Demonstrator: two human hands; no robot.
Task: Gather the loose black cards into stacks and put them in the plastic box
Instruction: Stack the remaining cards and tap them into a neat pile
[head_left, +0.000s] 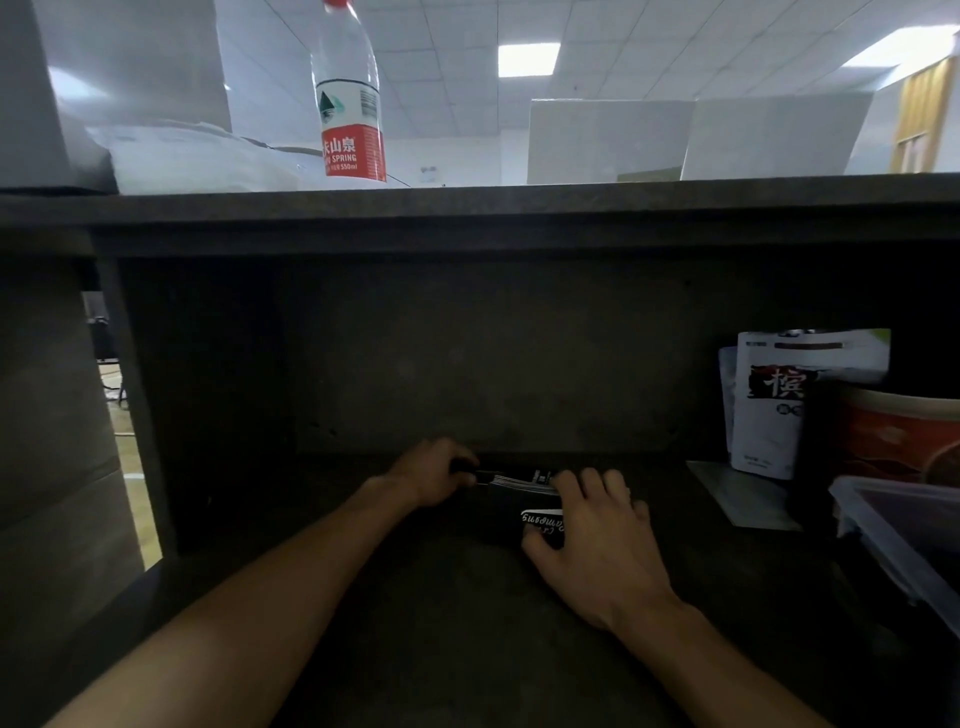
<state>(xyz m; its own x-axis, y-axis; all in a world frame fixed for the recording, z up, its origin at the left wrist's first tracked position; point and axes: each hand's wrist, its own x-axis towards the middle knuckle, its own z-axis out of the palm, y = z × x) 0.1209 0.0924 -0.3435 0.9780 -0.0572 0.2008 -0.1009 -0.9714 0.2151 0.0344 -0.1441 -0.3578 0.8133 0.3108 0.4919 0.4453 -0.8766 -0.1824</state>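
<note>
Black cards (511, 506) are lying at the desk's (467, 649) back edge; I'm squeezing them between my left hand (431, 475), pinching one end, and my right hand (597, 540), curled over the other, squaring a stack for the box (904, 535) at the right edge.

Two hands: left hand (431, 475), right hand (597, 540); one card stack (511, 496); one plastic box (904, 525); one water bottle (350, 98); one white pouch (779, 405)
</note>
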